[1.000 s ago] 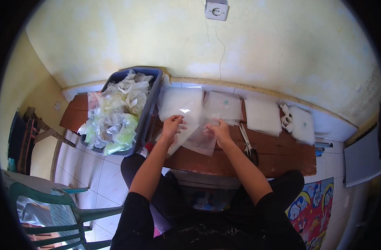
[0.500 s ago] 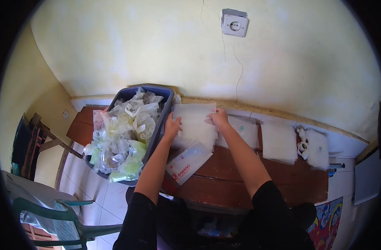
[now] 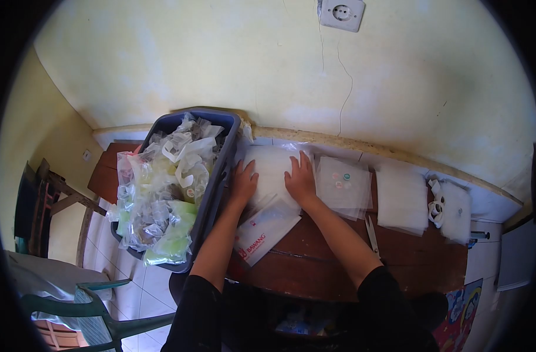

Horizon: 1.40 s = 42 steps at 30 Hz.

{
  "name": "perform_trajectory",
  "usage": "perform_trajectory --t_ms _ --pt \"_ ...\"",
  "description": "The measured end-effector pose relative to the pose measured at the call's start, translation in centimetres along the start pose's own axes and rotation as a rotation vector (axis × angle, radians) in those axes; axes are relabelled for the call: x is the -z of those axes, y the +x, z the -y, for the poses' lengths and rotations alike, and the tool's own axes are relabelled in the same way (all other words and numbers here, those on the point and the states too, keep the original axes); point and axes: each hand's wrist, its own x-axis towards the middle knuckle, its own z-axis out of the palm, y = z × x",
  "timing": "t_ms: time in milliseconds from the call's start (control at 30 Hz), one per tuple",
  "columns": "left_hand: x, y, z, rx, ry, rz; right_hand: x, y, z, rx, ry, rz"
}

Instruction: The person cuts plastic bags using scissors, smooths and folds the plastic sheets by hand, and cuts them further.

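A stack of clear plastic bags (image 3: 266,176) lies on the brown wooden bench, between my two hands. My left hand (image 3: 244,183) rests along the left side of the stack, fingers extended and apart. On the opposite side, my right hand (image 3: 300,179) lies over the right edge with its fingers spread. Neither hand grips anything. Partly under the stack's near edge is a white plastic bag with red "BAWANG" print (image 3: 266,233), set at a slant. Just right of my right hand is another pile of clear bags (image 3: 343,190) bearing small round printed marks.
A dark tub (image 3: 228,146) heaped with crumpled plastic bags (image 3: 168,188) stands at left. Scissors (image 3: 372,234) lie on the bench (image 3: 320,264). Farther right are a tall bag stack (image 3: 401,196), white rolls (image 3: 435,208) and another bag stack (image 3: 455,214). A green chair (image 3: 112,322) is at lower left.
My hands have gone from holding the upper bag's side edges to lying spread on the stack, and that bag is down flat. The view has tilted down; the scissors now show beside my right arm.
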Motion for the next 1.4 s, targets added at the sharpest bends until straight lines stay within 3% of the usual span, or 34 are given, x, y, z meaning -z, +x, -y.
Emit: perform_trajectory --t_ms 167,233,400,633,733,767,800,867,933,1067,1233,1300,1400 --pt "0.5 -0.5 0.1 0.036 0.021 0.031 0.4 -1.7 1.4 0.063 -0.156 0.029" --pt "0.0 -0.2 0.8 -0.015 -0.040 -0.066 -0.2 -2.0 1.5 0.122 -0.181 0.023" --pt "0.9 -0.4 -0.1 0.054 -0.167 -0.019 -1.3 -2.8 1.6 0.101 -0.092 0.159" --pt "0.3 -0.6 0.6 -0.022 -0.105 -0.108 -0.8 -2.5 1.1 0.088 -0.119 0.163" --pt "1.4 -0.9 -1.0 -0.076 -0.072 -0.128 0.7 -2.0 1.5 0.119 -0.107 0.061" --pt "2.1 -1.4 -1.7 -0.073 -0.072 -0.125 1.4 -2.2 1.7 0.114 0.064 0.050" --pt "3.0 -1.9 -2.7 -0.116 -0.081 -0.095 2.2 -2.6 2.0 0.108 0.233 0.036" --pt "5.0 -2.9 -5.5 -0.167 -0.094 -0.071 4.0 -3.4 2.9 0.069 0.234 0.087" --pt "6.8 -4.5 -8.0 0.133 -0.184 0.308 4.8 -4.3 3.5 0.028 0.243 0.140" --pt "7.3 -8.8 -9.2 0.081 0.036 0.303 5.1 -7.2 3.8 0.042 0.329 0.237" --pt "7.4 -11.1 -9.1 0.072 -0.138 0.398 5.6 -9.8 3.5 0.008 0.439 0.249" --pt "7.1 -11.9 -8.9 0.023 -0.191 0.370 6.2 -10.3 3.8 -0.194 0.531 0.330" --pt "6.9 -12.4 -8.9 -0.015 -0.238 0.352 7.5 -10.7 3.9 -0.226 0.507 0.367"
